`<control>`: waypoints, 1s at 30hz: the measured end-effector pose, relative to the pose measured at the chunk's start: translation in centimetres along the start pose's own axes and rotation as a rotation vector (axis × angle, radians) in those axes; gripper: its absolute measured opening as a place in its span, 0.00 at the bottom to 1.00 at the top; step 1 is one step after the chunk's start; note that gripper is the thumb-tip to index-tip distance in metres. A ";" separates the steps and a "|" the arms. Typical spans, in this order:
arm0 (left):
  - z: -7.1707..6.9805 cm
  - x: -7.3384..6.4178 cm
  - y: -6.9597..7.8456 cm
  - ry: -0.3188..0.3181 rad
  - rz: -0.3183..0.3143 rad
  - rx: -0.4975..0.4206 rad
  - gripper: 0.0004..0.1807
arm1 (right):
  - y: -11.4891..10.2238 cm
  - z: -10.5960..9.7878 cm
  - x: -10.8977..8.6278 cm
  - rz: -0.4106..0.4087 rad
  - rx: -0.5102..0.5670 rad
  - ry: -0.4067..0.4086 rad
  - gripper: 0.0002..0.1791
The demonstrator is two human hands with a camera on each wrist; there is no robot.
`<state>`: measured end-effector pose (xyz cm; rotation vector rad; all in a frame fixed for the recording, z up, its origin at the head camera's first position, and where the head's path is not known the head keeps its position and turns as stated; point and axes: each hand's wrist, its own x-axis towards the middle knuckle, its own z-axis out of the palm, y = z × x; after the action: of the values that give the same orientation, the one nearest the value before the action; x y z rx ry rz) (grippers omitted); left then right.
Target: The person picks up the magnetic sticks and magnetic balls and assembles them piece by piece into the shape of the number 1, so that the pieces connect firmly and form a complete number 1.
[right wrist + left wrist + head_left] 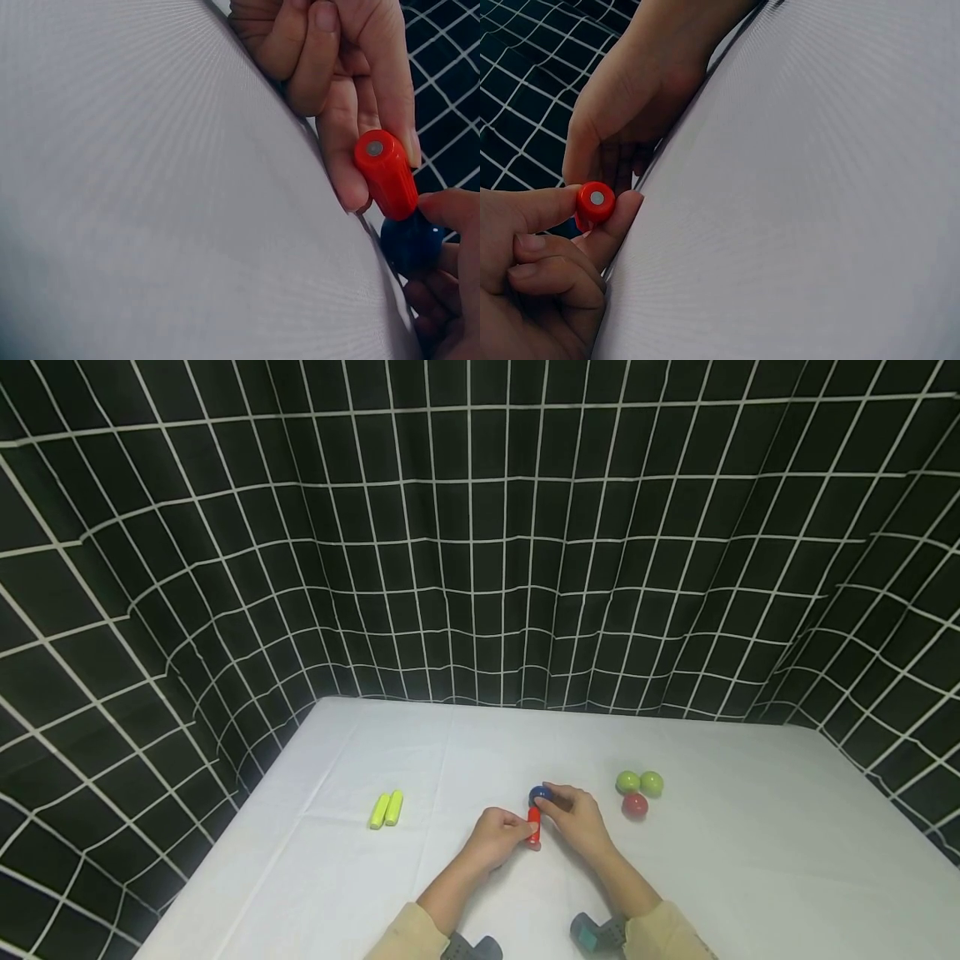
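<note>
Head view: red stick [393, 180] is pinched by the left hand [498, 837] over the bench [720, 860], long axis running near to far. Blue ball [539, 793] is pinched by the right hand [580, 822] at the stick's far end, apparently touching it.

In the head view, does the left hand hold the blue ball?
No; the left hand pinches the red rod, while the right hand holds the blue ball.
</note>
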<state>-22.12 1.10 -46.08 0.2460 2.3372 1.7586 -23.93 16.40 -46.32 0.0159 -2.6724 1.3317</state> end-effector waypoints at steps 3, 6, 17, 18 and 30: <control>-0.1 0.0 0.0 -0.003 0.001 0.004 0.12 | -0.1 0.0 0.0 -0.001 0.006 -0.006 0.22; -0.1 0.0 0.0 -0.009 0.003 0.009 0.12 | -0.1 0.0 -0.1 -0.002 0.013 -0.014 0.23; -0.1 0.0 0.1 -0.017 0.016 0.018 0.12 | -0.2 0.0 -0.1 -0.019 0.037 -0.039 0.21; -0.1 0.0 0.2 -0.018 0.013 0.021 0.13 | -0.2 0.0 -0.1 -0.020 0.038 -0.038 0.21; -0.1 0.1 0.1 -0.006 0.020 0.023 0.13 | -0.1 0.0 0.0 -0.031 0.031 -0.032 0.20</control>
<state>-22.18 1.11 -45.93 0.2794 2.3603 1.7383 -23.88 16.38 -46.26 0.0824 -2.6660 1.3756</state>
